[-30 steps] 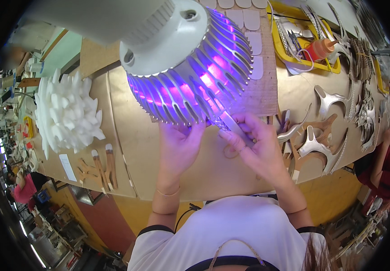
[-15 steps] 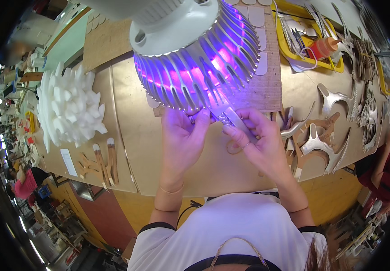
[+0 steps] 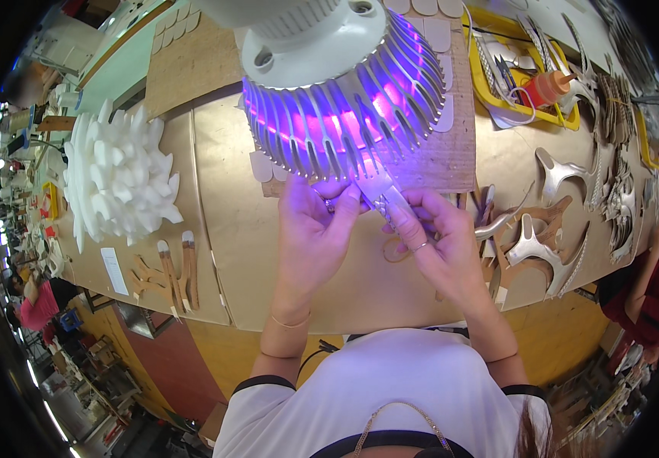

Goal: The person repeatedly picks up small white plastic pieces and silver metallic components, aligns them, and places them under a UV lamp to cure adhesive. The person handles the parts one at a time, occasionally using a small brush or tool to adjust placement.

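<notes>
Under the glowing purple lamp I hold a silvery strap piece with a braided strip along it, likely a sandal strap. My right hand pinches its lower end between thumb and fingers. My left hand has thumb and fingertips closed at the strap's left edge. The strap slants up and left from the right hand, and its far end lies in the purple light, partly behind the lamp's fins.
A white spiky foam-like pile stands at left, beside brown strap pieces and a paper slip. At right lie silver Y-shaped straps. A yellow tray holds tools and an orange bottle. Cardboard lies behind the lamp.
The lamp sits slightly further right in view. My right thumb has shifted a little on the strap, which now stands somewhat steeper. Both hands still grip it.
</notes>
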### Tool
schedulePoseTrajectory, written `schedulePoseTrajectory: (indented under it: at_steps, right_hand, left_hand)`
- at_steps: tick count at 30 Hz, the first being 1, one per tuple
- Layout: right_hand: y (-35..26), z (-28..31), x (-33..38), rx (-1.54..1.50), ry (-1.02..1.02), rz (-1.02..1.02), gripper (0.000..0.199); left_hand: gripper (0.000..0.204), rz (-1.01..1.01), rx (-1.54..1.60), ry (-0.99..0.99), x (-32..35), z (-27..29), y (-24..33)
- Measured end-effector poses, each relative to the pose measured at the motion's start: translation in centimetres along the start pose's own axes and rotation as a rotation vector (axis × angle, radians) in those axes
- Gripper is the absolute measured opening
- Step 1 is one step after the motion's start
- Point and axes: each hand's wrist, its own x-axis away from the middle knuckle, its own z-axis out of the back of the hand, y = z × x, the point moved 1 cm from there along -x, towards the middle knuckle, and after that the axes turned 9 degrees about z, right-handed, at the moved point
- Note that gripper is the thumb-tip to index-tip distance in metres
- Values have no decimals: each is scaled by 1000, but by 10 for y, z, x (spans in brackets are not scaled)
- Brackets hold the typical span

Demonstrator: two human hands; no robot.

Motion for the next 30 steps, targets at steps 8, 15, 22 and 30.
schedulePoseTrajectory:
  at_steps: [8,15,22,30]
  right_hand:
    - [0,0,1,13,-9,18,25]
    - [0,0,4,-9,-2,12,25]
    - [-1,1,4,-25,-11,12,25]
    - [-4,3,8,-20,-18,21,23]
  left_hand:
    - [28,14,1,-19,1,0,3]
    - [33,21,-7,-18,5,-3,7]
    - [45,8,-15,-37,9,-5,12]
    - [48,21,-20,18,9,-6,6]
